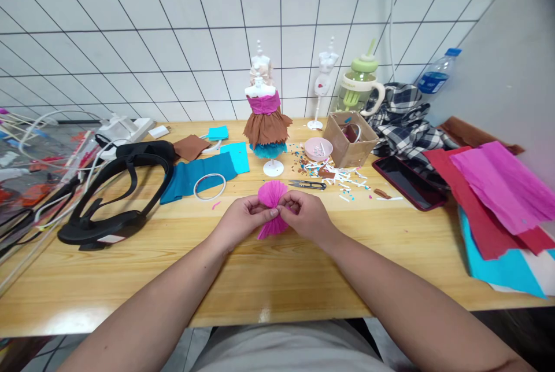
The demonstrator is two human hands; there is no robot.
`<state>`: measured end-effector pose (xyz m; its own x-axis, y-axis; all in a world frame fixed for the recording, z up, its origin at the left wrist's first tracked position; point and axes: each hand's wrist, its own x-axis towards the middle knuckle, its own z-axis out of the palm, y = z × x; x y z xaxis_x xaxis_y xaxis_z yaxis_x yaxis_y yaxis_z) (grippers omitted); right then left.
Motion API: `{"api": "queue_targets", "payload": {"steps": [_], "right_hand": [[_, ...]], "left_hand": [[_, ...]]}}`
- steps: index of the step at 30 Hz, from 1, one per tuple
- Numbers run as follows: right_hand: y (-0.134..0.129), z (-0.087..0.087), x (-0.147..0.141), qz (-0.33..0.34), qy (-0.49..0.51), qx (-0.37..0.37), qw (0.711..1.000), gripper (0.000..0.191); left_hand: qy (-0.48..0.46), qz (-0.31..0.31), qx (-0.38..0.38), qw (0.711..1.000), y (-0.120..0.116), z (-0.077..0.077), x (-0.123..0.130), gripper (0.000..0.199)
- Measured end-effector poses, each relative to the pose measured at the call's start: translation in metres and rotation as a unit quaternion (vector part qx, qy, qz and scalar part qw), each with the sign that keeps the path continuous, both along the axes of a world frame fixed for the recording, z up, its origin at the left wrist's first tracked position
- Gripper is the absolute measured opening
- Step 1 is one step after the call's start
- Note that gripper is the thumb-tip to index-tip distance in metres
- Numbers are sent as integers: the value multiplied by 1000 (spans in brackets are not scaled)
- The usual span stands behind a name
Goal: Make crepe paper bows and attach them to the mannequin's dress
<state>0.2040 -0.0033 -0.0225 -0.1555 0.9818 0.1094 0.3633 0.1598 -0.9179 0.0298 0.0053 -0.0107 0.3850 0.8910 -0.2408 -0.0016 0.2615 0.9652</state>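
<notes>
Paper bow [271, 191] runs near to far, left hand [243, 218] and right hand [309, 217] pinching its middle.

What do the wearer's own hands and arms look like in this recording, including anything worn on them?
The left hand and right hand are ungloved, with no ring visible. The left forearm and right forearm are bare: no sleeve, watch or bracelet shows. Below, a light grey garment covers the torso.
</notes>
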Motion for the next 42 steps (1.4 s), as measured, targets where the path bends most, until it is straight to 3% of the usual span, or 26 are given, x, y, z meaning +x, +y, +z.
{"api": "queue_targets", "payload": {"steps": [9,14,17,21,23,25,27,28,30,32,33,35,37,39,42], "right_hand": [[0,0,0,21,-42,-1,999,9],[6,5,13,54,-92,29,994,17],[13,11,33,-1,-219,85,972,24],[18,17,54,-133,-369,134,910,26],[18,17,56,-173,-380,177,891,28],[18,15,52,-166,-340,205,903,32],[17,12,44,-116,-260,184,941,28],[16,10,39,-84,-206,153,963,25],[13,7,29,-3,-79,47,996,29],[9,4,19,111,75,-93,987,53],[8,3,15,156,146,-153,965,63],[5,-1,7,182,233,-194,935,62],[6,-5,2,158,256,-165,939,50],[8,-10,0,121,240,-131,954,44],[13,-15,2,31,158,-61,985,33]], "left_hand": [[114,25,93,989,1,5,-2,40],[76,55,44,995,2,8,-3,40],[37,57,2,998,3,4,-4,41],[18,72,-5,997,3,1,-5,40],[29,77,14,997,3,2,-5,40],[62,91,70,991,3,5,-6,38],[122,121,199,965,3,9,-8,28],[160,136,286,935,2,10,-10,22],[232,156,455,845,2,12,-15,10],[281,156,564,761,2,13,-19,5],[296,151,593,733,2,13,-20,7],[309,130,625,705,2,10,-21,11],[311,102,629,705,4,7,-20,14],[300,98,600,735,6,2,-17,20],[231,144,470,840,11,-4,-11,38]]}}
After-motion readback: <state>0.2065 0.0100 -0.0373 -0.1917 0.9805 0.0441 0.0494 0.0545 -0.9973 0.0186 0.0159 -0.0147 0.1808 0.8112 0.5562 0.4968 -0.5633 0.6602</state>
